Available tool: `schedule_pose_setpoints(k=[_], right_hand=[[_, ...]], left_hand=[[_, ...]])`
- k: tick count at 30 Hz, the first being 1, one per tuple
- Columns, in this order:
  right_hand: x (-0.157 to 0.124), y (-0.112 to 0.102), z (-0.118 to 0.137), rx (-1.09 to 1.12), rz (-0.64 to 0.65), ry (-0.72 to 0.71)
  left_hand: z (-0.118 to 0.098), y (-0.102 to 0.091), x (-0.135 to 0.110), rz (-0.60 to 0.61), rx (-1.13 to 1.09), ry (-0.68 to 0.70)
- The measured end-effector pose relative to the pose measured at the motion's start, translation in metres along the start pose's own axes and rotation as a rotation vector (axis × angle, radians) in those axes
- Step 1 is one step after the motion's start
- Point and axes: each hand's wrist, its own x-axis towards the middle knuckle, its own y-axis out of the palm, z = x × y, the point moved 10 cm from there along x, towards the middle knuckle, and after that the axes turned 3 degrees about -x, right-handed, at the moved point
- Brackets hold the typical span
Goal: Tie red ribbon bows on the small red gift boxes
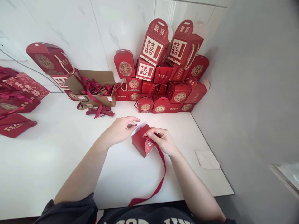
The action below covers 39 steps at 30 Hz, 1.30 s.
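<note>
On the white surface (70, 174), stacked red gift boxes (161, 90) stand at 12 o'clock, with a ribbon-filled cardboard carton (93, 96) at 11 o'clock. Centrally, a small red box (142, 141) rests on the surface, steadied by the left-hand grip (119, 130) closed on its top flaps, while the right-hand grip (162, 140) pinches a red ribbon (162, 177) trailing toward 6 o'clock.

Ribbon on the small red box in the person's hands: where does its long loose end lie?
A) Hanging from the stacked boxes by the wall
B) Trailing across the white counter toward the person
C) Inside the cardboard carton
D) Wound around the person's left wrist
B. The dark red ribbon runs from the small red gift box in a long curve across the white counter toward the person's body.
</note>
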Motion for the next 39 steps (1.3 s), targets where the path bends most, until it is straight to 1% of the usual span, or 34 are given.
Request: schedule_pose_setpoints(k=[4,9,20,30,39], right_hand=[[0.0024,0.0018,-0.0048,-0.007,0.007,0.022],[0.0022,0.0033,-0.0099,-0.01,0.026,0.04],[0.001,0.0013,-0.0039,0.011,0.023,0.02],[0.001,0.0053,-0.0054,-0.017,0.056,0.017],[0.0042,0.0029,-0.0098,0.015,0.033,0.03]], left_hand=[[-0.0015,0.0018,-0.0012,0.001,0.002,0.004],[-0.0014,-0.0003,-0.0008,-0.008,0.001,0.004],[-0.0029,0.002,-0.0009,-0.002,0.031,0.021],[-0.0039,0.0018,-0.0009,-0.002,0.055,0.03],[-0.0035,0.0031,-0.0011,0.011,0.048,0.036]])
